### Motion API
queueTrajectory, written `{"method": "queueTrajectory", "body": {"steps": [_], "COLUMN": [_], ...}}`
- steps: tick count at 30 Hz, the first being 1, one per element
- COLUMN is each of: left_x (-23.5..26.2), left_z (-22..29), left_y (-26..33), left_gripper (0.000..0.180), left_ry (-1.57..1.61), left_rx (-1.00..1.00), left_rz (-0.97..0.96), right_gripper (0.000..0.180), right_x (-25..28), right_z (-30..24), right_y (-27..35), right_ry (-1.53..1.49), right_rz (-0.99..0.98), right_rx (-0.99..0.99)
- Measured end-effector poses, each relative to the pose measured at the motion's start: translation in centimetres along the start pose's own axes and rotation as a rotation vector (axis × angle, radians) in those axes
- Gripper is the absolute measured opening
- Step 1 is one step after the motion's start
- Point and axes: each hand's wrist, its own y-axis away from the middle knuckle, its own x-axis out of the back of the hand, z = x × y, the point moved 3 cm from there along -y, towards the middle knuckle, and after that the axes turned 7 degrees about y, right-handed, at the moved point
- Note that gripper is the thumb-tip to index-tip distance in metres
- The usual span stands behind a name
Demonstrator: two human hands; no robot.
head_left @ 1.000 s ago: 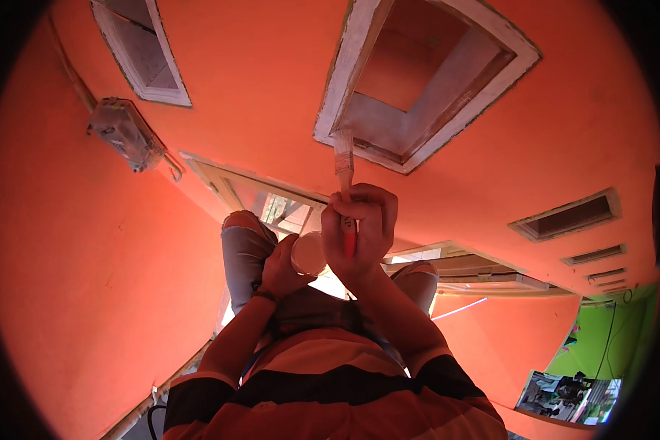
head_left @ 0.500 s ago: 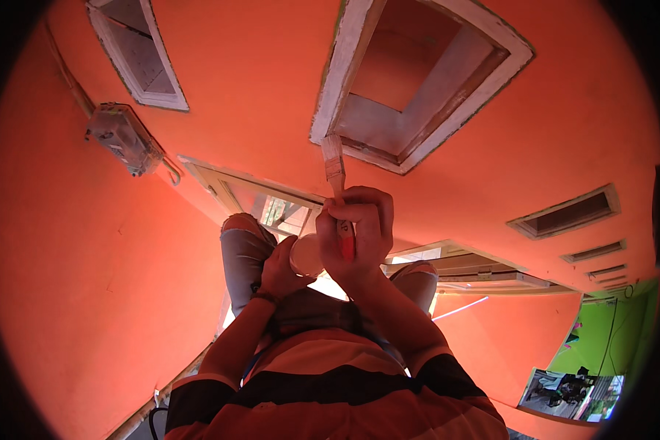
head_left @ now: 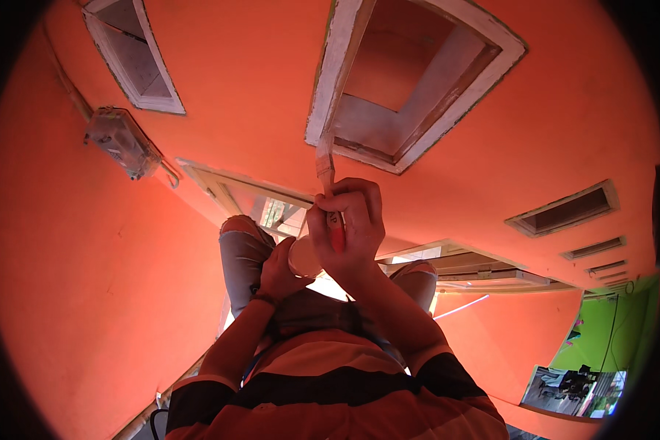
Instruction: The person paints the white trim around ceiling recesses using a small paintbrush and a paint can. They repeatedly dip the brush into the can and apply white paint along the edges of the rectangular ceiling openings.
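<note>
The right hand (head_left: pixel 347 226), fingers pinched on the brush (head_left: pixel 325 170), presented its bristles at the frame's (head_left: pixel 329 73) lower left corner, contact unconfirmed from where I stood, while the separate left hand (head_left: pixel 279 273) gripped the container (head_left: pixel 294 265) below, with flat wall (head_left: pixel 246 110) extending leftward.

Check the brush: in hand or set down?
In hand: the right hand grips the brush by its handle, bristles pointing toward the pale frame.
</note>
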Motion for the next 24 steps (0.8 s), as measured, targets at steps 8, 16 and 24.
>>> {"method": "queueTrajectory", "body": {"steps": [8,16,24], "left_x": [0.1,0.1,0.0], "left_z": [0.4,0.0,0.2], "left_y": [-0.2,0.0,0.1], "left_gripper": [0.102,0.1,0.099], "left_ry": [-0.025,-0.002,-0.002], "left_rx": [0.008,-0.004,-0.007], "left_rz": [-0.018,-0.003,0.001], "right_gripper": [0.024,0.024,0.024], "right_x": [0.4,0.8,2.7], "right_z": [0.1,0.0,0.0], "right_y": [0.0,-0.2,-0.7], "right_ry": [0.025,0.06,0.101], "right_rz": [0.039,0.024,-0.055], "right_rx": [-0.008,0.055,0.095]}}
